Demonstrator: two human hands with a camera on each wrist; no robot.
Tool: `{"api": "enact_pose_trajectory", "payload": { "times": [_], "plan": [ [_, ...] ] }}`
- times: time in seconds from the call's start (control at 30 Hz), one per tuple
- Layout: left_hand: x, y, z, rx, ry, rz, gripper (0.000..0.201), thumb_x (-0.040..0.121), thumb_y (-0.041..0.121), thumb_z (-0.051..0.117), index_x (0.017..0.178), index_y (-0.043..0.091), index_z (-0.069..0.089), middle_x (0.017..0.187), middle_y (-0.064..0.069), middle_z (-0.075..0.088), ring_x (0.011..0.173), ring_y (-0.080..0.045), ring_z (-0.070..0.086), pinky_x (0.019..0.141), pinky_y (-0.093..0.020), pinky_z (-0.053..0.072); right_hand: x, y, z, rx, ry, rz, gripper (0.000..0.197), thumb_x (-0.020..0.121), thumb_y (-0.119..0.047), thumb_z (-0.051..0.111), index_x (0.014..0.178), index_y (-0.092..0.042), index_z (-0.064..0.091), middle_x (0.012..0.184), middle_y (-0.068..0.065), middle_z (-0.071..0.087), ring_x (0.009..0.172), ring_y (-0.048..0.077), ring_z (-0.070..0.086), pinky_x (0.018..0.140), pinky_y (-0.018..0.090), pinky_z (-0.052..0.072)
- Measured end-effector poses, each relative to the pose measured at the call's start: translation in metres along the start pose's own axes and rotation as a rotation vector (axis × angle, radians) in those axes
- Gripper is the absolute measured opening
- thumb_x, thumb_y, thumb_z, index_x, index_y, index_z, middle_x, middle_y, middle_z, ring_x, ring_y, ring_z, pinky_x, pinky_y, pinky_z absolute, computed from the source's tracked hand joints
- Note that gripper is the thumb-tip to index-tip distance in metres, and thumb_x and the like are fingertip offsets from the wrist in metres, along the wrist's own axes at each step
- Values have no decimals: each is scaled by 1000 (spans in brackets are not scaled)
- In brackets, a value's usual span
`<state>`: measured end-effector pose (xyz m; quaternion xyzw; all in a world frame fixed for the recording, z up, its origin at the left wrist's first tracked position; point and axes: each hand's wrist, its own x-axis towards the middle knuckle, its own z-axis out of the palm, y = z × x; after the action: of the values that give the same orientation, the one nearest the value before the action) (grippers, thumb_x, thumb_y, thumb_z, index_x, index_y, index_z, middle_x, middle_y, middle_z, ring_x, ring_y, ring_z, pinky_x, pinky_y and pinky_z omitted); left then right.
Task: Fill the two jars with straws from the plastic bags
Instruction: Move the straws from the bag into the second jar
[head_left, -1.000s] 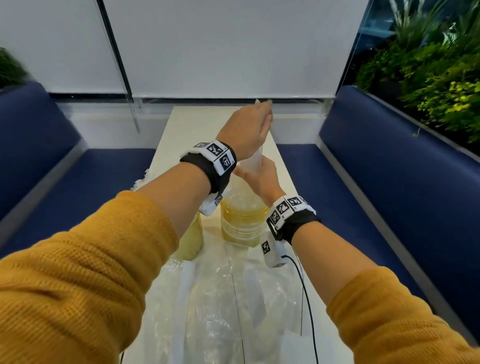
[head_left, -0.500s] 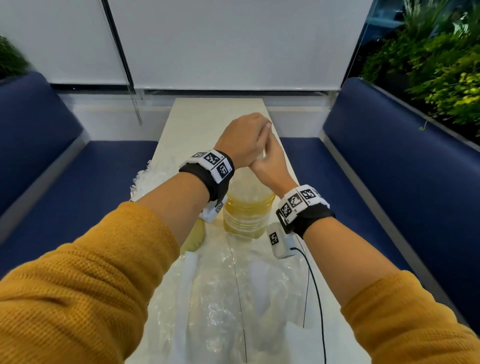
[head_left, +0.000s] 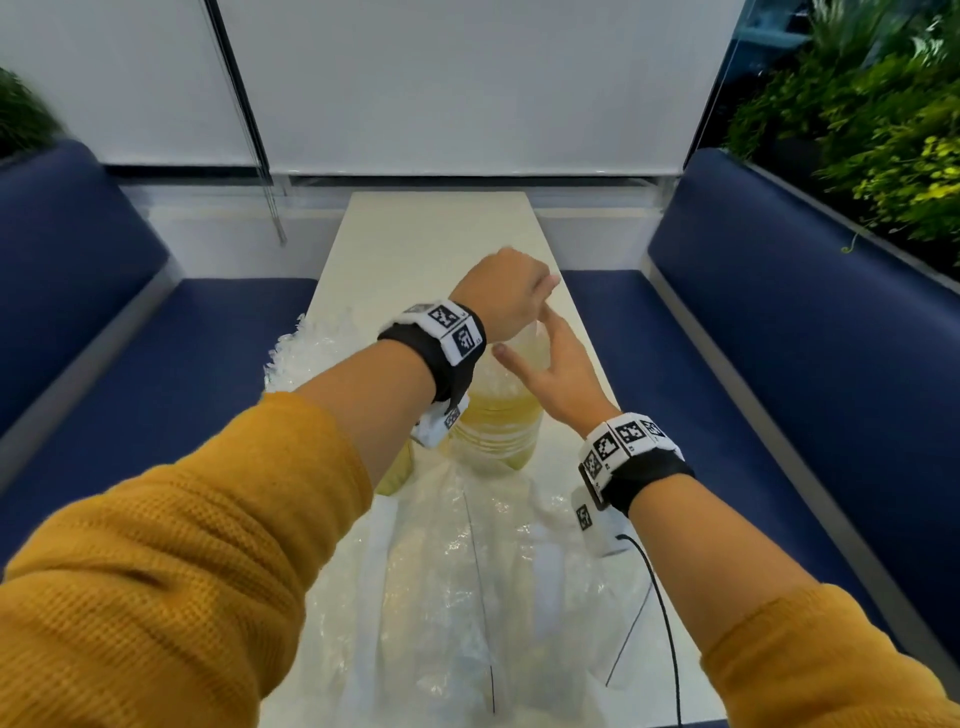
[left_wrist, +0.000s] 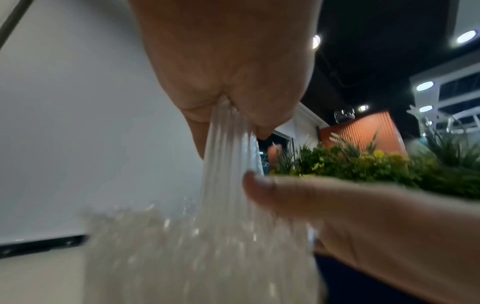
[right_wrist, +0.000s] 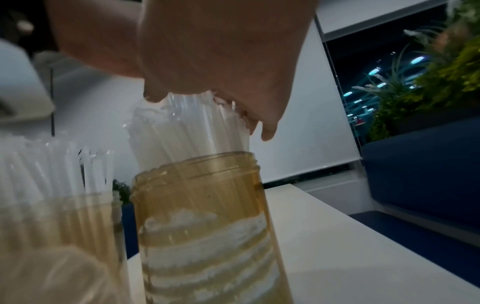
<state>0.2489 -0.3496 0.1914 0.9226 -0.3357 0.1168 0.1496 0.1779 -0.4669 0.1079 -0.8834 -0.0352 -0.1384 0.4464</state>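
My left hand (head_left: 511, 293) pinches the top of a bunch of clear plastic straws (left_wrist: 228, 156) standing in the amber see-through plastic jar (right_wrist: 205, 222) on the white tabletop (head_left: 431, 228) — that grip, I judge, keeps them upright as they settle. My right hand (head_left: 553, 374) lies open, fingers straight beside the bundle, likely steadying it. A second jar (right_wrist: 62, 232) at its left holds straws already; crumpled clear plastic bags (head_left: 467, 582) lie nearer me.

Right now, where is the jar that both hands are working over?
In the head view the jar stands mid-table, beneath the left hand and right hand, just beyond the crumpled plastic bags.
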Motion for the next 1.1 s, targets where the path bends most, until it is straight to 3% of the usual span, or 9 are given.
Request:
{"api": "enact_pose_trajectory", "payload": {
  "times": [0.1,0.2,0.33,0.43,0.63,0.83,0.97,1.03,1.1],
  "plan": [
    [-19,-6,29,21,-159,-28,51,109,37,21,129,11,60,123,-15,64,116,-36,59,101,-50,46,2,-2,-4,43,-35,-68,68,98,-41,54,155,-16,27,155,5,39,143,17,36,116,34,33],
    [-35,-12,47,61,-243,4,55,110,32,18,161,10,22,167,-11,27,155,-26,21,126,-47,15,-1,3,-3,77,9,9,54,108,-26,31,159,-12,21,163,2,27,150,12,24,125,35,18],
    [-32,-15,36,0,-59,-47,53,109,27,25,158,10,31,166,-7,30,157,-23,17,128,-47,7,16,-2,-5,-18,163,51,54,107,-30,26,156,-10,30,160,3,34,148,16,30,124,34,20],
    [-36,-29,42,89,-74,-148,55,108,31,22,158,7,29,166,-9,28,155,-27,20,126,-51,12,29,-14,0,-272,20,-50,50,107,-22,29,153,-3,30,159,11,33,147,23,29,116,21,15],
    [-42,-42,51,-19,-135,-129,54,109,28,22,159,7,27,168,-10,24,156,-28,18,126,-51,12,35,-23,10,-546,-25,-121,43,105,-21,27,136,-3,52,136,13,58,128,29,51,112,45,32],
    [-57,-28,37,-58,-98,-108,53,106,26,32,157,11,32,165,-11,31,154,-30,23,126,-50,15,25,-30,6,-465,-111,-72,51,107,-25,25,155,-7,30,159,10,35,147,24,30,122,46,20],
    [-107,2,7,-155,332,-143,24,100,25,50,118,16,63,117,-2,63,106,-21,59,87,-35,49,-1,-28,-31,-384,204,31,38,103,-37,38,132,-22,57,132,3,60,120,26,54,94,42,47],
    [-143,14,7,-167,337,-240,12,100,26,50,100,17,59,87,2,63,75,-19,58,62,-33,44,-24,-16,-51,-562,149,253,32,100,-34,40,117,-17,61,116,7,65,102,30,60,77,36,45],
    [-173,17,23,-117,192,-400,14,100,29,48,102,17,55,82,0,64,69,-22,56,58,-32,36,-49,1,-59,-722,-10,532,29,96,-25,42,114,-9,59,114,14,63,93,35,57,73,36,40]
  ]
}}
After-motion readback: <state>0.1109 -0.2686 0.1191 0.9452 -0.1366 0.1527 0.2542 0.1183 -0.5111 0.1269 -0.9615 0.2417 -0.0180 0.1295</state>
